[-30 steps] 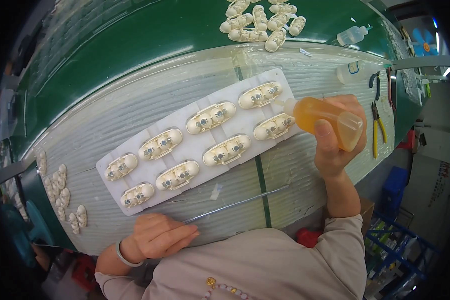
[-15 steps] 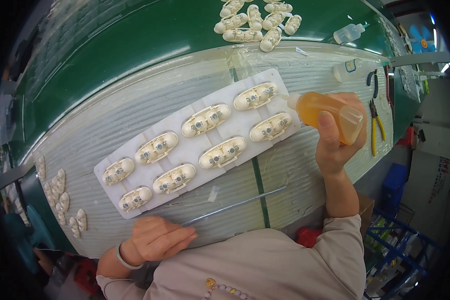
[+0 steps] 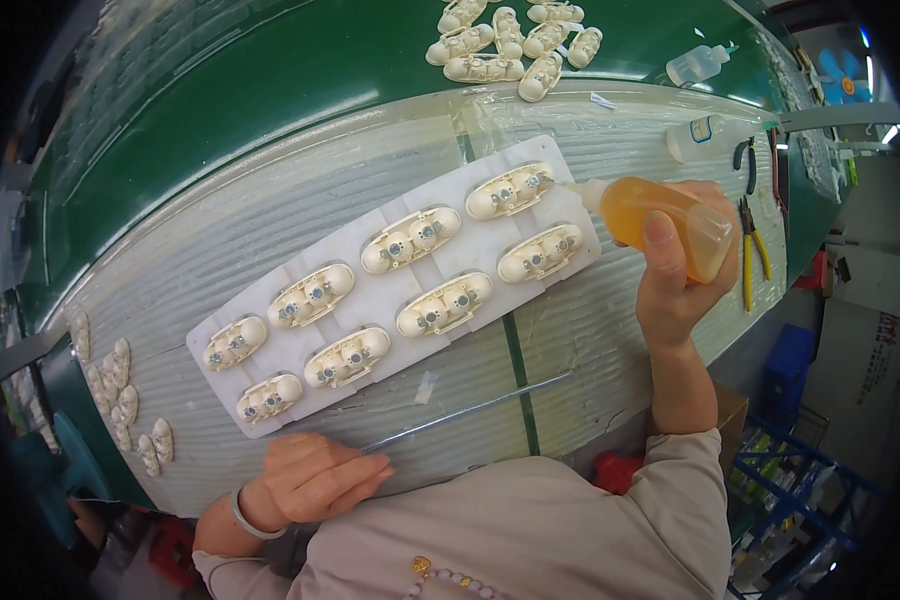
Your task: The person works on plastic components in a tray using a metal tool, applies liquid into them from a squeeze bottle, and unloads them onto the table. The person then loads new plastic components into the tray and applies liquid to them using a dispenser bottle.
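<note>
My right hand is wrapped around a squeeze bottle of amber liquid, tilted with its nozzle pointing left. The nozzle tip is close to the right end of the far-right cream plastic housing; whether they touch I cannot tell. That housing is one of several, set in two rows on a white tray, each with small metal parts inside. Near the tray's front left corner, my left hand is closed, fingers pressed together on the end of a thin metal rod that slants off to the right.
More cream housings are piled at the back, and others lie at the far left. Two clear squeeze bottles are at the back right, near yellow-handled pliers and dark-handled cutters. A small white scrap lies before the tray.
My right hand and the amber bottle have shifted slightly to the right, drawing the nozzle a little away from the far-right housing. My left hand stays where it was.
</note>
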### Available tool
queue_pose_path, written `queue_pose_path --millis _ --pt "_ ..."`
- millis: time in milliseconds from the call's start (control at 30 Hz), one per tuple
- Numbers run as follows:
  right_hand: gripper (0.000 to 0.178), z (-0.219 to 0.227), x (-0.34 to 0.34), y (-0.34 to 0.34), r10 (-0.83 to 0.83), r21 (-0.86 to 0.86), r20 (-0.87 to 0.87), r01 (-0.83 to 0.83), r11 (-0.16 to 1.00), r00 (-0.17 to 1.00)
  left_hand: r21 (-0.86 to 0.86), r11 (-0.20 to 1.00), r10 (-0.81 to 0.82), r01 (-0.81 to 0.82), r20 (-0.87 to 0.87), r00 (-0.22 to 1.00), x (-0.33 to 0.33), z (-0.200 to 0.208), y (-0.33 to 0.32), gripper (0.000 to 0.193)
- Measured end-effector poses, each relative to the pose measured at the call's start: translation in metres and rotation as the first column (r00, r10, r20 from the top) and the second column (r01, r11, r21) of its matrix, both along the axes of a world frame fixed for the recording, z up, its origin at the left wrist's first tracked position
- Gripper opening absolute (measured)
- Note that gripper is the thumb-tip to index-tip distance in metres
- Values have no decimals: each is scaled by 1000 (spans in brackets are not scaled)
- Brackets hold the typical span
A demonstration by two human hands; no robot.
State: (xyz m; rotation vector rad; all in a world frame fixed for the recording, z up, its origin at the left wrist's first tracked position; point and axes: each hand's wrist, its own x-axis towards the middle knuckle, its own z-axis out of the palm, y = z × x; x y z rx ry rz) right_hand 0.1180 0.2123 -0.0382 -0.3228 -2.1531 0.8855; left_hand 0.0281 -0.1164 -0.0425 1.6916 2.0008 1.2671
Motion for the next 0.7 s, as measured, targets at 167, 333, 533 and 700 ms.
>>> queue_pose_path --millis 167,333,533,700 --pt "21 3 -7 -5 3 -125 -123 -18 992 992 26 999 26 -25 -29 999 1 2 -2 25" --pt "58 18 5 -10 113 -241 -135 -143 960 984 71 997 -22 36 -183 983 -4 38 -6 19" --pt "80 36 4 -53 448 -30 10 -448 894 894 315 792 603 -523 -264 753 -44 56 -54 28" --pt "76 46 -24 -109 682 23 156 -693 720 714 299 621 758 -724 7 653 -64 26 -85 34"
